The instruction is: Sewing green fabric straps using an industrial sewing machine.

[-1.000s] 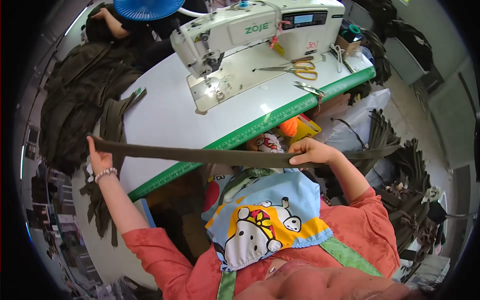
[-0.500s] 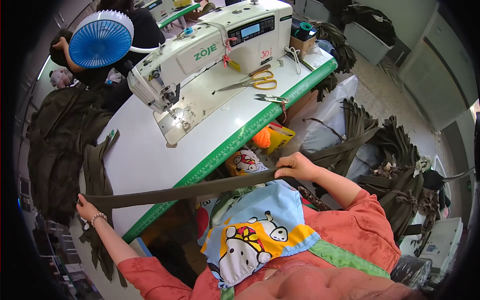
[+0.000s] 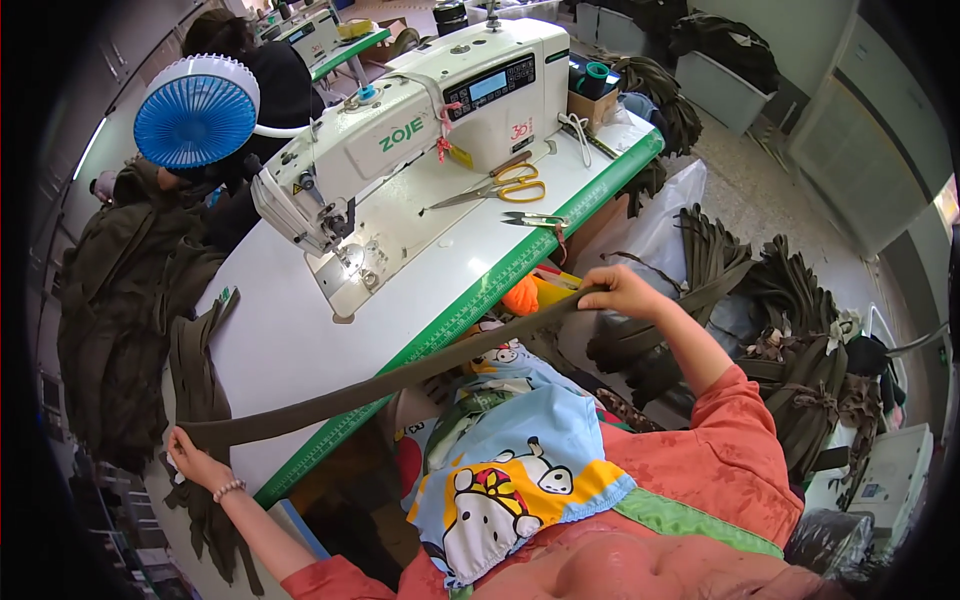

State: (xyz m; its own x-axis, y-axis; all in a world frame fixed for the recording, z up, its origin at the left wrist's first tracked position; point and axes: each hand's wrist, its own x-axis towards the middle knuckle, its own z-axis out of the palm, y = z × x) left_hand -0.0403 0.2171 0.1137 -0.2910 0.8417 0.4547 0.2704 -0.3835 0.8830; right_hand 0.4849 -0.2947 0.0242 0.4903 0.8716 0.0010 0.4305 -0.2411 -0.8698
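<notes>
A long dark olive fabric strip stretches between my hands, slanting up to the right across the front of the sewing table. My left hand, with a beaded bracelet at the wrist, pinches its left end by the table's left corner. Its right end is gripped in my right hand, held out past the green front edge. Behind the strip stands a white sewing machine, its lit needle area bare of fabric. More olive strips hang over the table's left edge, near my left hand.
Yellow-handled scissors and small thread snips lie on the white tabletop. A blue fan stands at the left above heaped olive fabric. Bundled strips are at my right. Behind the fan is another person.
My right hand has moved right and up with its end of the strip. My left hand sits slightly lower, so the strip now slants more steeply.
</notes>
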